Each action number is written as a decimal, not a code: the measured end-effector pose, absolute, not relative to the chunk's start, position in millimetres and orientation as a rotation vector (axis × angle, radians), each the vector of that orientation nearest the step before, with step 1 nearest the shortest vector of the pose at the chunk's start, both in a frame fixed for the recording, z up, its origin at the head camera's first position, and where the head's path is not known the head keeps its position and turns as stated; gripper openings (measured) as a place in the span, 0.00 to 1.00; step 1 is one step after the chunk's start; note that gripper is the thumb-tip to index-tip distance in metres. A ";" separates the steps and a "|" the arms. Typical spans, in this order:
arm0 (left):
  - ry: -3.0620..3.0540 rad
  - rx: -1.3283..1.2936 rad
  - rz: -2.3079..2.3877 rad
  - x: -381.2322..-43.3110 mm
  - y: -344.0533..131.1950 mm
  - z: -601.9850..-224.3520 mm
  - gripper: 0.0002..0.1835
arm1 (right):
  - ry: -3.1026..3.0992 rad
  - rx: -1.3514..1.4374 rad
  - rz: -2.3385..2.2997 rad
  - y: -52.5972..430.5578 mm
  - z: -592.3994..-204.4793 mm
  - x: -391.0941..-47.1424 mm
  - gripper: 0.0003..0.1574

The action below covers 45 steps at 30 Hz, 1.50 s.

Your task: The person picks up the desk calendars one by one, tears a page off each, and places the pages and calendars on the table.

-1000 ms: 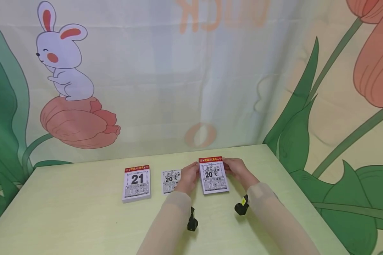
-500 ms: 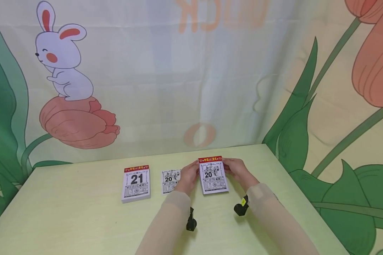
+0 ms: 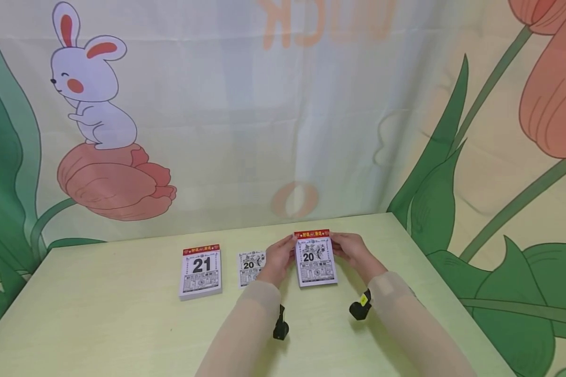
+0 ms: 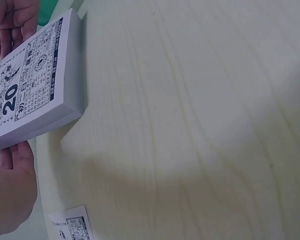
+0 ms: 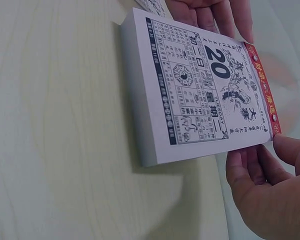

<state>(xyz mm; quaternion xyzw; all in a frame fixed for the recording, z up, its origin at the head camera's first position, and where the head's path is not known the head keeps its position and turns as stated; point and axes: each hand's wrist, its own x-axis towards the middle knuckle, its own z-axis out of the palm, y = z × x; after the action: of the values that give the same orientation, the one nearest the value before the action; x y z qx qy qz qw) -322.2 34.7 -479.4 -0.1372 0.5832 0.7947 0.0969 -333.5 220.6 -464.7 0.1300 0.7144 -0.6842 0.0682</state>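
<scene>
A thick tear-off calendar (image 3: 316, 262) showing a large 20 has a red strip across its top. Both hands grip it by its upper sides. My left hand (image 3: 279, 257) is at its left edge, thumb up by the red strip and fingers partly hidden behind. On the opposite edge, the right hand (image 5: 270, 190) has its thumb at the strip's corner and fingers curled underneath. The red end tilts up from the table, as the right wrist view shows. A loose calendar sheet (image 3: 248, 276), also marked 20, lies just left of my left hand, which partly covers it.
Farther left, a second tear-off calendar (image 3: 200, 272) reading 21 lies flat on the pale wooden table (image 3: 122, 314). A printed curtain (image 3: 207, 131) with a rabbit and flowers hangs behind the table's back edge. Black wrist cameras (image 3: 281, 325) hang below both sleeves.
The red end of the held calendar has risen very slightly and shifted a touch right, both hands moving with it. The sheet and the other calendar stay put on the table.
</scene>
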 end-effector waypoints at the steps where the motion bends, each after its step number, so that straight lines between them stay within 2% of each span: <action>1: 1.730 -0.415 2.358 -322.3 34.6 -478.4 0.22 | 2.153 0.391 -2.061 220.7 -463.9 -333.0 0.26; 45: 1.780 -0.475 2.359 -320.5 30.8 -458.7 0.19 | 2.229 0.380 -1.969 221.0 -448.0 -330.1 0.30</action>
<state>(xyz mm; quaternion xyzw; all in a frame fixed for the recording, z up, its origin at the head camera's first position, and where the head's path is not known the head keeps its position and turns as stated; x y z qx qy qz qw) -320.5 30.8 -458.7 -0.1582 0.5931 0.7859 0.0743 -330.1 221.0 -448.0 0.1265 0.7415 -0.6550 0.0714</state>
